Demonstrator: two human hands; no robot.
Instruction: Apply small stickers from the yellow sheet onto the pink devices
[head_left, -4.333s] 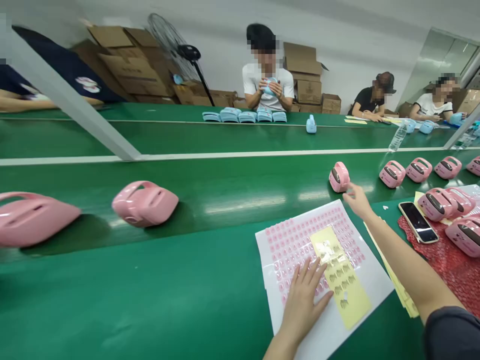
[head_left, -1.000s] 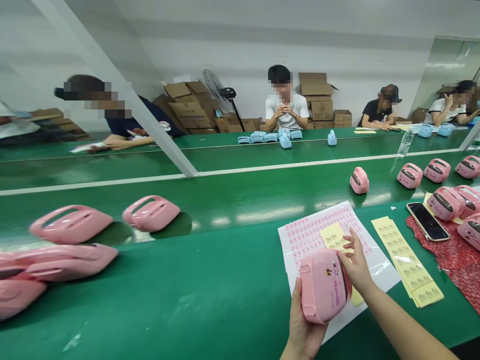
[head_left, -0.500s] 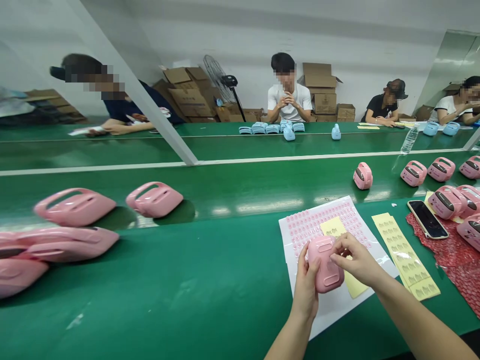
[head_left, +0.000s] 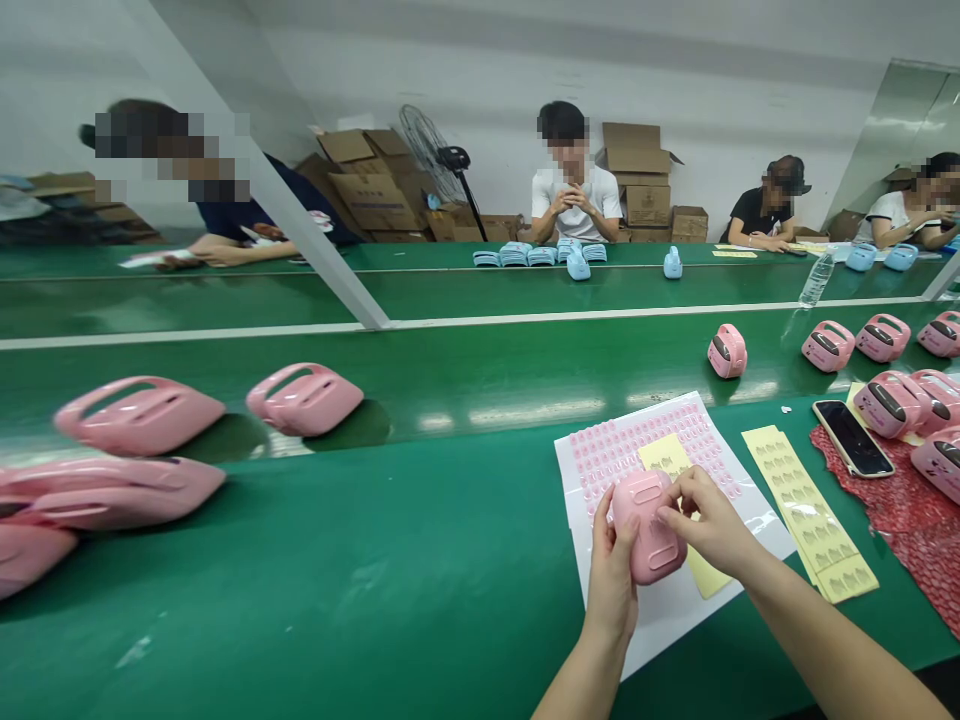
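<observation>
My left hand (head_left: 613, 570) is closed around a rounded pink plastic device (head_left: 645, 500), gripping its left side. The side turned up has two raised oblong ridges. Against the device's right part, my right hand (head_left: 709, 515) holds thumb and fingertips pinched together; anything between them is too small to make out. Beneath both hands lies a white sheet with rows of small pink stickers (head_left: 619, 440). A yellow sticker strip (head_left: 709, 575) rests on that sheet, partly covered by the device and my right hand.
More yellow sticker strips (head_left: 806, 515) lie to the right, by a phone (head_left: 853, 438) on red bubble wrap (head_left: 911, 530). Pink devices with handles (head_left: 304, 400) stand at left and right. Across the green belt (head_left: 480, 365), several people sit near blue devices (head_left: 577, 264) and a bottle (head_left: 816, 278).
The view has shifted slightly. Both hands keep nearly the same pose on the pink device, with my right fingertips still against it.
</observation>
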